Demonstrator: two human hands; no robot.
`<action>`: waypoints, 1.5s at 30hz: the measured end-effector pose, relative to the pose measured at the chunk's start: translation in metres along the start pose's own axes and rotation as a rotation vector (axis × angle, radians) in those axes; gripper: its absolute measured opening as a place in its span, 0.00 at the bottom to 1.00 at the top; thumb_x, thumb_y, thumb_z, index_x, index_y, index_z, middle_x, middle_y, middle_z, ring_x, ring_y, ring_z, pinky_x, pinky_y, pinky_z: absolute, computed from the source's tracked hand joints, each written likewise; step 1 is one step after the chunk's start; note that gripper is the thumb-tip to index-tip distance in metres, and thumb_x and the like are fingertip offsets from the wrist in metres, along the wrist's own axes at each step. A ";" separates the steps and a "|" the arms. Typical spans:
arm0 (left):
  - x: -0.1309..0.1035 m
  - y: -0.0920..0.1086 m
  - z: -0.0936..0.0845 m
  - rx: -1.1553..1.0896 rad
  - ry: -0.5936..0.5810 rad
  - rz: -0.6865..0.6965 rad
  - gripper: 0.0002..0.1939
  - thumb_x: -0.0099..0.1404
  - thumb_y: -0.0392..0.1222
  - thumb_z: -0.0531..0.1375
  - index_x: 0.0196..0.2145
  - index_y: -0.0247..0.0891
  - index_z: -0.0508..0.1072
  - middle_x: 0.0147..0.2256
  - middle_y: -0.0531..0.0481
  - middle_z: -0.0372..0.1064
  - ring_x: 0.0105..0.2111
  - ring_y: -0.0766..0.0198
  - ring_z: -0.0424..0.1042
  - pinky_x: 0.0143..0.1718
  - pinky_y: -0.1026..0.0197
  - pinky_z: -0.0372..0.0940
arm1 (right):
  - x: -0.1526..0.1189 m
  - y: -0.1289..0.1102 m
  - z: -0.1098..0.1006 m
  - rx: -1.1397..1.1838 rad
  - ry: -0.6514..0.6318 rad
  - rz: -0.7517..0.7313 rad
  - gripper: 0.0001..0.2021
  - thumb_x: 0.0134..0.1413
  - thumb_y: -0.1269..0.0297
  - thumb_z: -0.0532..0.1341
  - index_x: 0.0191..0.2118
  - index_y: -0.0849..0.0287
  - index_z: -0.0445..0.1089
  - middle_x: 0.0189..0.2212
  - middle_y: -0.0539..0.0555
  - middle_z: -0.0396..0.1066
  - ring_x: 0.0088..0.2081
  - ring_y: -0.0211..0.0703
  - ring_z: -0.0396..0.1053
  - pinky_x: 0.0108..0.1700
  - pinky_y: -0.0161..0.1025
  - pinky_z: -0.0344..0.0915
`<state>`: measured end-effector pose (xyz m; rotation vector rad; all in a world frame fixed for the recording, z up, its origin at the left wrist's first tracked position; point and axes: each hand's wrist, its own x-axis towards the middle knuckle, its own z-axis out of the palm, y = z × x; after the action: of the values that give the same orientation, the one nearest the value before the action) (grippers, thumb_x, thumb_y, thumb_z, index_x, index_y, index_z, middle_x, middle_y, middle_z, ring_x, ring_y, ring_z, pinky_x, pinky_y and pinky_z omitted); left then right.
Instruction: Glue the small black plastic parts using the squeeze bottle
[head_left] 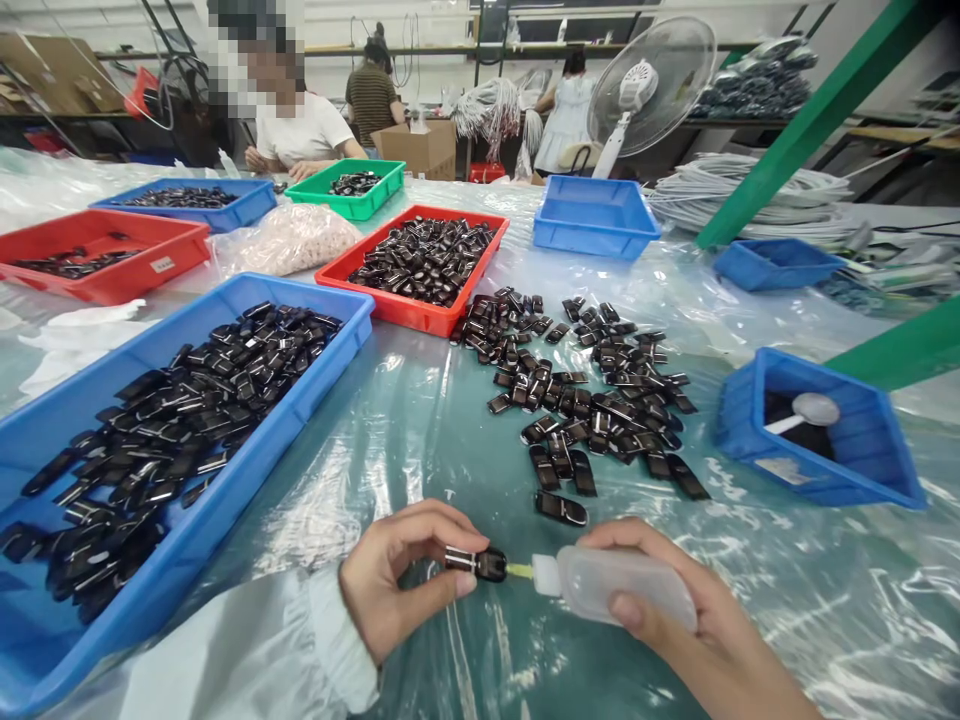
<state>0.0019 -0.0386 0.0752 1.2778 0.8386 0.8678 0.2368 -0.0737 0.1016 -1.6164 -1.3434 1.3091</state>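
Observation:
Between the thumb and fingers of my left hand is a small glossy black plastic part with a pale stripe, held level. My right hand is wrapped round a translucent squeeze bottle, tipped on its side. The bottle's thin yellowish nozzle points left and meets, or nearly meets, the right end of the black part; whether it touches I cannot tell. Just beyond my hands lies a loose pile of similar black parts, with a single one nearest the bottle.
A long blue tray of black parts stands at left, a red tray of them behind. At right, a blue bin holds black material and a scoop. A green post slants down on the right. A person sits across the table.

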 end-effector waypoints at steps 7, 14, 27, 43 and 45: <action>0.000 0.003 0.000 0.024 -0.007 -0.050 0.07 0.56 0.30 0.62 0.34 0.36 0.73 0.37 0.49 0.66 0.34 0.65 0.67 0.38 0.60 0.65 | -0.001 -0.002 0.002 0.015 0.002 0.011 0.18 0.46 0.40 0.59 0.35 0.48 0.70 0.28 0.50 0.68 0.25 0.41 0.65 0.22 0.33 0.61; -0.001 0.003 -0.001 0.050 -0.032 -0.019 0.11 0.58 0.30 0.60 0.40 0.37 0.73 0.39 0.47 0.65 0.37 0.62 0.68 0.40 0.59 0.64 | -0.001 0.001 0.004 0.014 0.029 -0.018 0.18 0.45 0.41 0.60 0.35 0.48 0.70 0.26 0.50 0.69 0.23 0.41 0.65 0.21 0.33 0.61; 0.002 0.006 -0.001 0.006 0.020 -0.050 0.05 0.60 0.41 0.63 0.32 0.37 0.76 0.36 0.46 0.67 0.37 0.60 0.68 0.42 0.58 0.64 | -0.002 0.005 0.005 0.006 0.067 -0.071 0.13 0.47 0.48 0.61 0.35 0.48 0.71 0.27 0.50 0.71 0.23 0.42 0.67 0.21 0.34 0.63; -0.001 0.004 -0.004 0.102 -0.060 -0.061 0.14 0.59 0.32 0.61 0.43 0.42 0.75 0.46 0.46 0.64 0.44 0.58 0.67 0.45 0.59 0.64 | -0.004 0.007 0.002 0.053 -0.006 -0.035 0.10 0.47 0.51 0.62 0.37 0.45 0.70 0.25 0.47 0.68 0.24 0.41 0.64 0.24 0.34 0.59; 0.000 0.005 -0.005 0.132 -0.070 -0.041 0.13 0.59 0.33 0.60 0.42 0.41 0.76 0.43 0.46 0.66 0.41 0.60 0.69 0.43 0.60 0.64 | -0.004 0.008 0.002 0.057 -0.001 -0.036 0.11 0.47 0.50 0.62 0.36 0.45 0.70 0.25 0.47 0.68 0.24 0.42 0.64 0.24 0.34 0.59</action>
<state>-0.0026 -0.0365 0.0798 1.3935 0.8746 0.7407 0.2372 -0.0801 0.0951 -1.5459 -1.3179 1.3150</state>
